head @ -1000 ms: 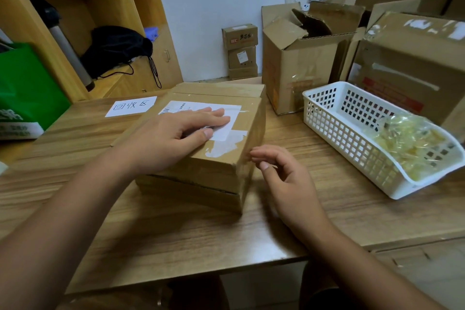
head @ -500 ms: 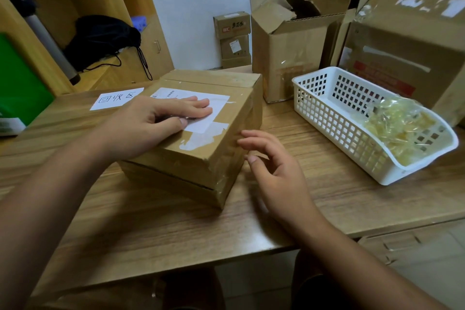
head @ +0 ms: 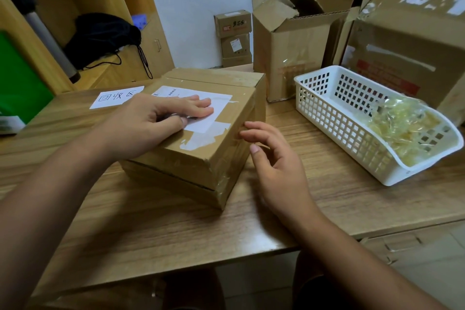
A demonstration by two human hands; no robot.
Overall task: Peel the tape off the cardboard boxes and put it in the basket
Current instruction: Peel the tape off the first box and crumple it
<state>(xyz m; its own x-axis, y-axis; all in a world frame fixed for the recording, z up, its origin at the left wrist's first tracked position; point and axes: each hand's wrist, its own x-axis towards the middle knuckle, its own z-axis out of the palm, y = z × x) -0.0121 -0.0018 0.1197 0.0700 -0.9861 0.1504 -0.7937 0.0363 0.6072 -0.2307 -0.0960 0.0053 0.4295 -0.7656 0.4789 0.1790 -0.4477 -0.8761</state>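
A closed cardboard box point(head: 221, 158) with a white label on top lies on the wooden table point(head: 176, 221). Clear tape point(head: 247, 133) runs down its right side. My left hand point(head: 153, 123) presses flat on the label with straight fingers. My right hand point(head: 274, 158) is beside the box's right side, fingers loosely bent, fingertips at the taped edge; I cannot tell whether they touch it. The white plastic basket point(head: 324, 113) stands to the right, with a wad of crumpled yellowish tape point(head: 405, 131) in its near end.
Several more cardboard boxes stand behind the basket: an open one point(head: 289, 48), a big one point(head: 412, 43) at the right. Two small boxes point(head: 235, 38) sit by the wall. A paper sign point(head: 117, 97) lies left of the box. Wooden shelves hold a black bag point(head: 100, 38).
My right hand has loosened and risen a little along the box's right side. The left hand stays pressed on the label. The camera has tilted slightly.
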